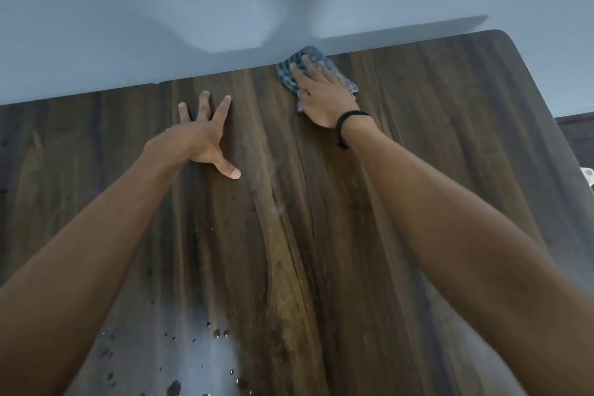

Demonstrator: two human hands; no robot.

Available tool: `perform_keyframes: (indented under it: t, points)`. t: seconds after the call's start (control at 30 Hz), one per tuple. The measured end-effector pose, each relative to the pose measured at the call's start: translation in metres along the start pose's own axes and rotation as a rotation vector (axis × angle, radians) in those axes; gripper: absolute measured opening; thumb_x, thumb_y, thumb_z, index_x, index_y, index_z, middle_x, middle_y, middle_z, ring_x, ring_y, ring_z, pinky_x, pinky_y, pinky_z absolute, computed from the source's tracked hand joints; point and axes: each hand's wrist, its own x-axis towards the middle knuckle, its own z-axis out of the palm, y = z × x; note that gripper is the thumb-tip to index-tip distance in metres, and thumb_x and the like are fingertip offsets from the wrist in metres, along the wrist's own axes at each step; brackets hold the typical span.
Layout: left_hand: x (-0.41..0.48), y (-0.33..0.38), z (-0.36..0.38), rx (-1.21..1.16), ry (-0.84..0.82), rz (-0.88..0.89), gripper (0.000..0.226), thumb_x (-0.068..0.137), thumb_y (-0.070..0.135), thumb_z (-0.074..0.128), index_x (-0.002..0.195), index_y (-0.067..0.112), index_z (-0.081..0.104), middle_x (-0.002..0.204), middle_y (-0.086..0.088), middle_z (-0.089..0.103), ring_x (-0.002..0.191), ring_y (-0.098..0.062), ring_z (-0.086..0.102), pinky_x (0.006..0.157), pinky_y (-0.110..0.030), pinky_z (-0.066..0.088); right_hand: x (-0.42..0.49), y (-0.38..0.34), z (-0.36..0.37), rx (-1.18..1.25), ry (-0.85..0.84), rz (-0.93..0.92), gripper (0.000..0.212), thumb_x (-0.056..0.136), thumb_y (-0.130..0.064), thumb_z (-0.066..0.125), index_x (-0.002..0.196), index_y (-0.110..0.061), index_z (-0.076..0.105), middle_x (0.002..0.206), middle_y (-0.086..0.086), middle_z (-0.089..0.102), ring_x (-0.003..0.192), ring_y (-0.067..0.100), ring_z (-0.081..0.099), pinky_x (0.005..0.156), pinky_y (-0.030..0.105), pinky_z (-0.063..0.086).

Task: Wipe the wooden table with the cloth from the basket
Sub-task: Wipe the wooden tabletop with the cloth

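Table: the dark wooden table [434,138] fills most of the view, its grain running away from the person; the far edge meets the wall and the far right corner is rounded
Cloth: a crumpled blue-and-white checked cloth [287,72] lies on the table at its far edge, right of the middle, right by the wall; most of it is under the right hand, with parts showing past the fingertips and on both sides of the hand
Right hand: the right hand [324,96] lies flat on the cloth, fingers straight and close together, pressing it onto the wood without curling round it
Wrist: a black band [352,116] circles the right wrist, a short tail hanging from it
Left hand: the left hand [205,135] has its fingers spread wide and straight, fingertips and thumb tip touching bare wood, palm raised, holding nothing; it sits left of the cloth, apart from it and nearer the person
Arms: both bare forearms reach in from the near corners
Droplets: water drops [218,333] are scattered on the near part of the table, between the forearms, around a pale glare patch
Wall: a plain pale wall [128,10] carries a soft shadow above the table's far edge
Right margin: a small white thing [589,175] shows past the table's right edge, too cut off to identify
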Motion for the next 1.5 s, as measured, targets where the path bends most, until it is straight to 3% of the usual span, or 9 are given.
perform_keyframes:
  t: [0.17, 0.3, 0.43, 0.53, 0.9, 1.03, 1.17, 1.37, 1.5]
  points:
    - [0.0, 0.002, -0.003, -0.003, -0.014, 0.003, 0.153, 0.058, 0.047, 0.091, 0.148, 0.037, -0.031, 0.156, 0.0, -0.04, 0.143, -0.043, -0.029, 0.118, -0.064, 0.004, 0.005, 0.025, -0.014, 0.025, 0.116, 0.204, 0.058, 0.106, -0.031, 0.027, 0.161, -0.028, 0.007, 0.168, 0.001, -0.004, 0.154, 0.024, -0.001, 0.123, 0.044, 0.0]
    - [0.0, 0.005, -0.004, 0.014, -0.028, -0.019, 0.153, 0.06, 0.048, 0.091, 0.147, 0.037, -0.034, 0.155, 0.001, -0.042, 0.143, -0.044, -0.029, 0.117, -0.064, 0.007, -0.007, 0.017, 0.004, -0.037, 0.058, -0.093, 0.055, 0.106, -0.033, 0.023, 0.16, -0.029, 0.011, 0.168, 0.0, 0.002, 0.154, 0.02, 0.001, 0.125, 0.041, 0.001]
    - [0.001, 0.005, -0.004, 0.01, -0.03, -0.022, 0.154, 0.058, 0.048, 0.092, 0.146, 0.038, -0.035, 0.154, 0.001, -0.043, 0.143, -0.044, -0.029, 0.117, -0.065, 0.009, 0.008, 0.022, -0.003, 0.02, 0.213, 0.225, 0.058, 0.105, -0.033, 0.025, 0.16, -0.027, 0.011, 0.168, 0.002, 0.003, 0.154, 0.025, 0.003, 0.125, 0.044, 0.002]
    - [0.002, 0.002, -0.003, 0.006, -0.023, -0.005, 0.155, 0.056, 0.048, 0.092, 0.146, 0.04, -0.034, 0.154, 0.003, -0.043, 0.143, -0.042, -0.03, 0.116, -0.068, 0.011, 0.01, 0.003, 0.004, -0.058, 0.05, -0.106, 0.058, 0.104, -0.033, 0.024, 0.16, -0.029, 0.009, 0.168, -0.001, 0.0, 0.154, 0.023, 0.0, 0.125, 0.046, 0.003]
    - [0.001, -0.001, 0.0, -0.019, -0.013, 0.009, 0.154, 0.056, 0.047, 0.092, 0.147, 0.04, -0.031, 0.155, 0.004, -0.042, 0.143, -0.042, -0.03, 0.116, -0.069, 0.01, 0.012, 0.018, -0.009, 0.002, 0.151, 0.172, 0.058, 0.105, -0.034, 0.026, 0.16, -0.029, 0.008, 0.168, 0.002, 0.0, 0.154, 0.025, 0.001, 0.125, 0.044, 0.002]
    - [0.002, -0.001, 0.0, -0.021, -0.002, 0.011, 0.155, 0.055, 0.049, 0.093, 0.147, 0.041, -0.031, 0.155, 0.006, -0.042, 0.144, -0.041, -0.03, 0.116, -0.069, 0.011, -0.005, 0.03, -0.008, -0.084, 0.082, -0.077, 0.055, 0.107, -0.031, 0.024, 0.161, -0.025, 0.011, 0.168, 0.003, 0.002, 0.154, 0.023, 0.002, 0.125, 0.038, 0.001]
    - [0.004, -0.003, 0.001, -0.014, -0.006, 0.003, 0.155, 0.055, 0.049, 0.092, 0.148, 0.04, -0.031, 0.155, 0.004, -0.042, 0.143, -0.042, -0.031, 0.116, -0.068, 0.008, -0.006, 0.077, -0.032, -0.005, 0.197, 0.304, 0.057, 0.105, -0.03, 0.026, 0.161, -0.024, 0.012, 0.168, 0.006, 0.003, 0.154, 0.026, 0.004, 0.123, 0.04, 0.001]
    - [0.006, 0.002, -0.003, 0.008, -0.026, -0.005, 0.156, 0.055, 0.049, 0.092, 0.146, 0.038, -0.035, 0.154, 0.002, -0.044, 0.142, -0.044, -0.03, 0.116, -0.069, 0.008, -0.053, 0.027, 0.009, -0.016, 0.075, -0.14, 0.053, 0.107, -0.038, 0.022, 0.159, -0.035, 0.011, 0.166, -0.008, 0.002, 0.153, 0.015, -0.002, 0.122, 0.039, -0.003]
    - [0.005, 0.0, -0.003, 0.002, -0.017, -0.016, 0.155, 0.056, 0.048, 0.092, 0.147, 0.038, -0.034, 0.154, 0.003, -0.043, 0.142, -0.043, -0.031, 0.116, -0.068, 0.008, -0.001, 0.043, -0.014, -0.022, 0.159, 0.197, 0.058, 0.104, -0.034, 0.025, 0.16, -0.028, 0.011, 0.168, 0.003, 0.002, 0.155, 0.023, 0.002, 0.125, 0.043, 0.0]
